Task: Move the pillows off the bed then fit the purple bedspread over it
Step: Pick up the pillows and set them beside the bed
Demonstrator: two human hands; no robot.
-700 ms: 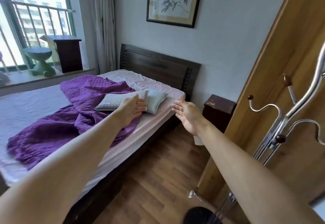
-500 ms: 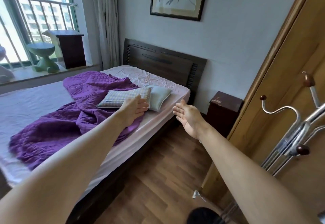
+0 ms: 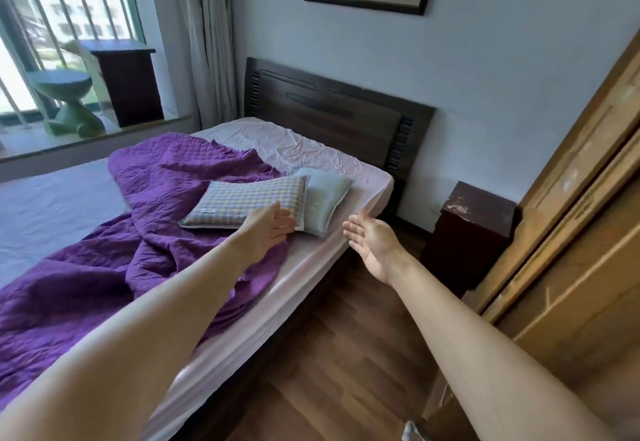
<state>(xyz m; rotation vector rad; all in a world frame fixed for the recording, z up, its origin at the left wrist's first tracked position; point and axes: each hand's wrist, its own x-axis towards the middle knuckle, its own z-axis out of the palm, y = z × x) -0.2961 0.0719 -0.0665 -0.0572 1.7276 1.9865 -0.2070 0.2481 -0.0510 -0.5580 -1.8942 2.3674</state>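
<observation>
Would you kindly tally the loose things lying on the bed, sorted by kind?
Pillows: 2, the checked pillow and the pale green pillow
Bedspreads: 1, the purple bedspread
Total: 3

A bed with a crumpled spread and two pillows

The bed, with a dark wooden headboard, is covered by a wrinkled pale pink sheet. A quilted purple bedspread lies bunched across its middle and near side, leaving the head end bare. A checked pillow rests flat, partly on the bedspread, its right edge overlapping a pale green pillow that lies on the sheet near the bed's edge.
</observation>
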